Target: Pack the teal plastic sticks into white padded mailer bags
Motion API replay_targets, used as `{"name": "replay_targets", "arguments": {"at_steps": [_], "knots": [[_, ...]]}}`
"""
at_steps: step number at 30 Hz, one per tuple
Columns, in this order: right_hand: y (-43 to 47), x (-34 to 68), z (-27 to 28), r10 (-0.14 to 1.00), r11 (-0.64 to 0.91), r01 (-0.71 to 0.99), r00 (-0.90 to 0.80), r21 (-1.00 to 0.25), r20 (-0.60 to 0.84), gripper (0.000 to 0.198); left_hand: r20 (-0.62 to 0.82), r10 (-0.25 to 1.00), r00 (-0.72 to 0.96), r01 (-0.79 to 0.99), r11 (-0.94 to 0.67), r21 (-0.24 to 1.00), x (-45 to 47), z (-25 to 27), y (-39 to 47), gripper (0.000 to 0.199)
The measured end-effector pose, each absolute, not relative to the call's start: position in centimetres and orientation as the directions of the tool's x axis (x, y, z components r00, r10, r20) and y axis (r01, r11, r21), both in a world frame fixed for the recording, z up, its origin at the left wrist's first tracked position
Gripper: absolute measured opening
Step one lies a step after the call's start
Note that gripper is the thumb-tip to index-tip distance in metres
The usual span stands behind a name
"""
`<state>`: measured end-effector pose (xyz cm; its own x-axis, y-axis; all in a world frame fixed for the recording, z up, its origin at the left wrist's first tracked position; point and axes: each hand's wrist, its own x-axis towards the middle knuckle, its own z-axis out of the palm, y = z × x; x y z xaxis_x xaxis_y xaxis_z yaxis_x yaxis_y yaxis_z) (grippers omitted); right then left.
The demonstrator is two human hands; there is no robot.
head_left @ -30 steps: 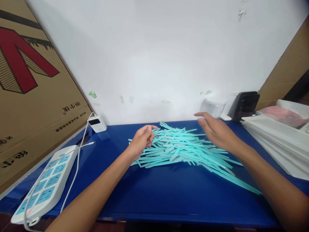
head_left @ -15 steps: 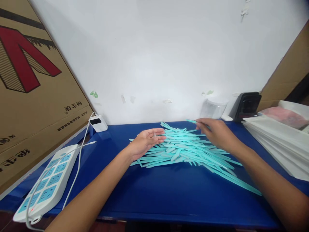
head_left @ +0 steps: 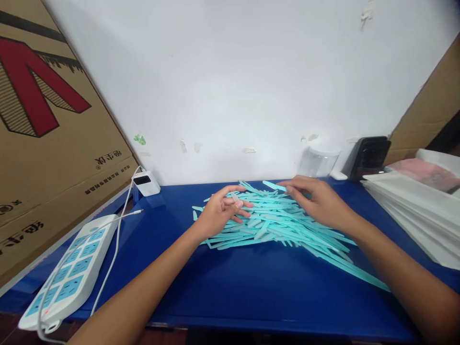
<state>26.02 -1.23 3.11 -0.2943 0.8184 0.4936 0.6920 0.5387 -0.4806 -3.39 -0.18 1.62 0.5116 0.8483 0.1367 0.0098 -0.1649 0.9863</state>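
A loose heap of thin turquoise sticks [head_left: 273,220], shaped like eyebrow razors, lies on the blue tabletop [head_left: 230,282]. Over its left edge is my left hand [head_left: 218,211], palm turned inward and fingers curled. A small translucent whitish piece [head_left: 235,197] is held among those fingers; its exact kind is too small to tell. My right hand [head_left: 318,199] is above the far right of the heap. Between its thumb and fingers it pinches one turquoise stick [head_left: 274,185], whose free end points left toward the wall side.
A white power strip [head_left: 72,270] with cables and a small white device [head_left: 146,183] are at left, beside a large cardboard box [head_left: 53,158]. Behind right stand a clear jar [head_left: 318,162] and a black holder [head_left: 369,158]. White stacked packets [head_left: 406,206] lie at right.
My right hand has moved slightly left and turned, bringing more of its stick into view. My left hand has shifted right, its fingers more curled and the translucent piece standing up more.
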Motion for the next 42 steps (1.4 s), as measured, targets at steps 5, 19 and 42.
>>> {"name": "replay_targets", "arguments": {"at_steps": [5, 19, 42], "knots": [[-1.9, 25.0, 2.8, 0.826, 0.557, 0.604, -0.332, -0.57, 0.455, 0.036, 0.13, 0.863, 0.489, -0.007, -0.145, 0.989, -3.0, 1.3, -0.1, 0.05], [-3.3, 23.0, 2.1, 0.863, 0.477, 0.413, -0.387, -0.776, 0.325, 0.036, 0.121, 0.893, 0.432, -0.27, 0.0, 0.963, -1.9, 0.8, -0.9, 0.033], [-5.2, 20.5, 1.7, 0.881, 0.431, 0.206, -0.305, -0.878, 0.361, 0.032, 0.364, 0.9, 0.241, -0.05, -0.363, 0.931, -0.7, 1.3, -3.0, 0.04]]}}
